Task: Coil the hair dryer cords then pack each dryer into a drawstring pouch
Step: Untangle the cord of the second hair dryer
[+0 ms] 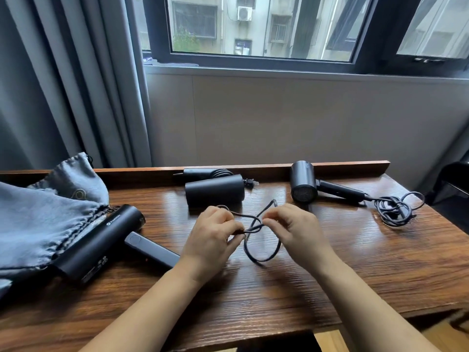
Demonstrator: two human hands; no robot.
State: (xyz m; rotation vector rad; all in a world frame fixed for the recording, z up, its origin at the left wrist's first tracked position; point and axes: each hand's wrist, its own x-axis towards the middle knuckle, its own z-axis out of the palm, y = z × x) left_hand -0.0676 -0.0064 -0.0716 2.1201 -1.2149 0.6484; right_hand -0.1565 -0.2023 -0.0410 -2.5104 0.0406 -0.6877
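Both hands on looped black cord

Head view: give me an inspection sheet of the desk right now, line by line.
Surface: wooden desk, glossy, raised back ledge.
Job's things: three black hair dryers: left dryer partly in a grey drawstring pouch; middle dryer, cord wound on its handle; right dryer, uncoiled.
Clutter: nothing seen.
Hands: left hand and right hand each pinch a thin black cord, looped between them.
Cables: right dryer's cord in a loose tangle.
Surroundings: grey curtain, window.
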